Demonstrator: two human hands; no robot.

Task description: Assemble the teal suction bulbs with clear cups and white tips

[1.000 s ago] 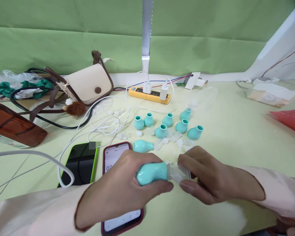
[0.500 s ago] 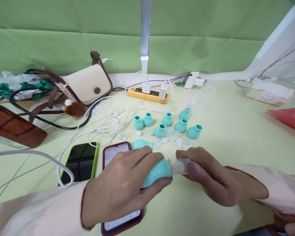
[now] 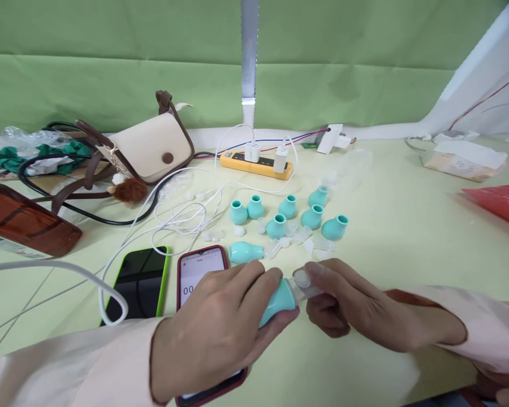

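Note:
My left hand [image 3: 220,322] wraps round a teal rubber bulb [image 3: 280,302], its wide end pointing right. A clear plastic tube piece [image 3: 309,286] with a small round knob sits at the mouth of that bulb. Thumb and fingers of my right hand [image 3: 356,305] are closed on the tube's other end. How deep the tube goes into the bulb I cannot make out. Just beyond my hands another teal bulb [image 3: 246,252] lies on its side, close to several clear plastic pieces [image 3: 275,247].
Several teal bulbs [image 3: 276,226] stand farther back. A phone in a red case [image 3: 203,265] lies partly under my left hand, a green-edged phone [image 3: 142,280] to its left. White cables [image 3: 182,212], a cream handbag [image 3: 152,147] and a yellow power strip [image 3: 237,162] lie behind.
The tube piece has turned, so its round knob now faces up nearer the bulb. My right thumb has shifted up and left onto it. My left hand has moved slightly right.

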